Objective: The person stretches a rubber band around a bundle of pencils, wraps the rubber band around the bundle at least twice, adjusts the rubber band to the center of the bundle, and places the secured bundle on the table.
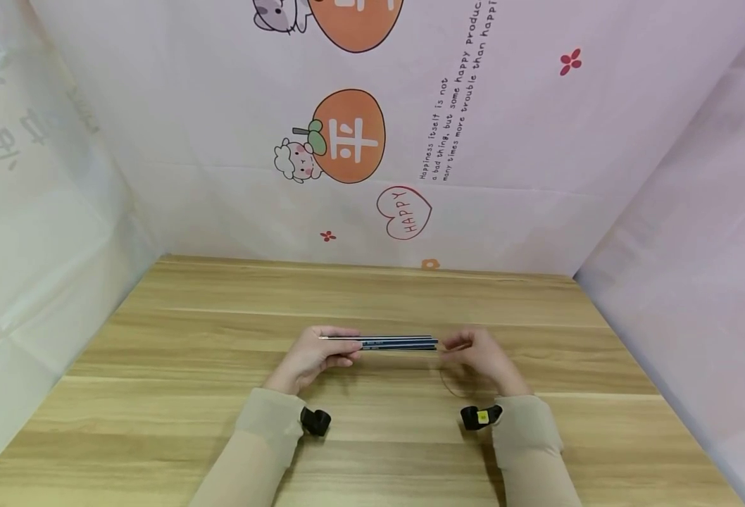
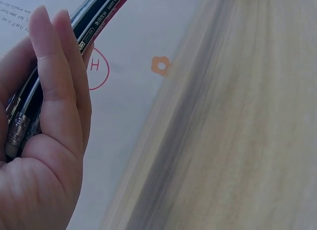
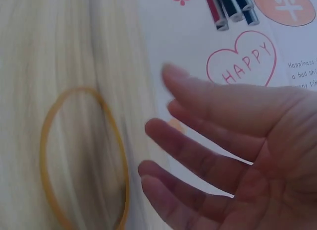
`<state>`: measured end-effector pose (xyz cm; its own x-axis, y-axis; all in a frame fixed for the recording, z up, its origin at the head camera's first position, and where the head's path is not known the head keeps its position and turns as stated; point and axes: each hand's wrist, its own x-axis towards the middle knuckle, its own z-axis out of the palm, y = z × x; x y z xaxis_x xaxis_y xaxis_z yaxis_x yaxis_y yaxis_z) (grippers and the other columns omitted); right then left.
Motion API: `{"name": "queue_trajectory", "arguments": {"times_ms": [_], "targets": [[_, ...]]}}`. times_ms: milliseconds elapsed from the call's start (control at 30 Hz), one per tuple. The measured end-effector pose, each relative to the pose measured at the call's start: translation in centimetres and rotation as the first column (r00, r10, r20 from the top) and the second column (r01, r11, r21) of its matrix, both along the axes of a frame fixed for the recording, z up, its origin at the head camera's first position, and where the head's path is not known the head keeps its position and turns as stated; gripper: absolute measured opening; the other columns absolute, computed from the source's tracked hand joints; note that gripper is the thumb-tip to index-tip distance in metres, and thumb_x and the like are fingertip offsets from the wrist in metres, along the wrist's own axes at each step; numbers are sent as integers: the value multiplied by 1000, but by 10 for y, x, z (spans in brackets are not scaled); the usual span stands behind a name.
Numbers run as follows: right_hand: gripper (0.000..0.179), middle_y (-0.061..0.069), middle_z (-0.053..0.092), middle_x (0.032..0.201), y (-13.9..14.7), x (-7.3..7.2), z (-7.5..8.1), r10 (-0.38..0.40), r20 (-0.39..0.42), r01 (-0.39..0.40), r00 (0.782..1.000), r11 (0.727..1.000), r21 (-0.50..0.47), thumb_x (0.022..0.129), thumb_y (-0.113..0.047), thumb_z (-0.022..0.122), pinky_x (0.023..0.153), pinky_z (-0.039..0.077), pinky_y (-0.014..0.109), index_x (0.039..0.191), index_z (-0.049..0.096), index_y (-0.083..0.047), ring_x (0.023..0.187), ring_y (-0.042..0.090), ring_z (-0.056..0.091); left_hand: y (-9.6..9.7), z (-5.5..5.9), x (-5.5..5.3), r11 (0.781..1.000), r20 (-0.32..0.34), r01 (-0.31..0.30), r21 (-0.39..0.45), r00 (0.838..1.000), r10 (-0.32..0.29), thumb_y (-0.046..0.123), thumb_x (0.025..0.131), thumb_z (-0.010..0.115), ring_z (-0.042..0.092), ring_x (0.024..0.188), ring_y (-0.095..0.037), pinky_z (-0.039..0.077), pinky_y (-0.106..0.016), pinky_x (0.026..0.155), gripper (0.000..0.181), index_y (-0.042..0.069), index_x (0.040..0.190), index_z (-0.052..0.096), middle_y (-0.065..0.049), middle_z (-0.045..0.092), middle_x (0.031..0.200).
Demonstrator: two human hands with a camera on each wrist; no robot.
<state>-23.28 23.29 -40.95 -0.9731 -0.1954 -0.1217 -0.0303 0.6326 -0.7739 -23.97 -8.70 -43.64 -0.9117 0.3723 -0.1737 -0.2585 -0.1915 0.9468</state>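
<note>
Several dark pencils (image 1: 401, 343) lie level in a bundle, gripped near one end by my left hand (image 1: 312, 355). Its thumb and fingers close around them. Metal ferrules (image 2: 19, 131) and eraser tips show at the palm in the left wrist view. My right hand (image 1: 483, 355) is beside the bundle's other end, its fingers loosely bent and spread, with nothing between them in the right wrist view. A yellow rubber band (image 3: 43, 150) forms an open oval just past those fingertips, apart from the pencils.
The wood-grain table (image 1: 385, 458) stretches under both hands. Behind it hangs a printed white sheet (image 1: 505, 225), with more pale cloth at the left (image 1: 49, 232) and right (image 1: 683, 232). A small black camera sits on each wrist.
</note>
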Motion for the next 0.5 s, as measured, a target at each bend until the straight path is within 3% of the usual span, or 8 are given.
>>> {"name": "queue_trajectory", "arguments": {"times_ms": [200, 367, 500], "targets": [[27, 17, 69, 104, 7, 0, -7, -52, 34, 48, 998, 992, 119, 82, -7, 79, 77, 55, 35, 106, 70, 3, 91, 23, 63, 0, 0, 0, 1000, 10, -10, 4, 1000, 10, 2, 84, 76, 74, 78, -17, 61, -22, 66, 42, -10, 122, 63, -13, 76, 89], [14, 6, 66, 86, 11, -1, -14, -34, 29, 27, 999, 978, 205, 83, -11, 78, 66, 47, 27, 87, 69, -2, 79, 18, 55, 1, 0, 1, 1000, 10, -13, 1, 1000, 13, 2, 84, 76, 74, 78, -18, 61, -22, 66, 41, -10, 121, 64, -17, 76, 92], [13, 3, 62, 80, 11, -1, -14, -2, 20, -2, 1000, 971, 240, 88, -13, 74, 64, 42, 26, 80, 67, -4, 75, 17, 52, 0, 1, 1, 1000, 7, -12, -11, 1000, 12, 2, 84, 76, 74, 77, -18, 61, -22, 65, 40, -9, 121, 65, -24, 74, 99]]}}
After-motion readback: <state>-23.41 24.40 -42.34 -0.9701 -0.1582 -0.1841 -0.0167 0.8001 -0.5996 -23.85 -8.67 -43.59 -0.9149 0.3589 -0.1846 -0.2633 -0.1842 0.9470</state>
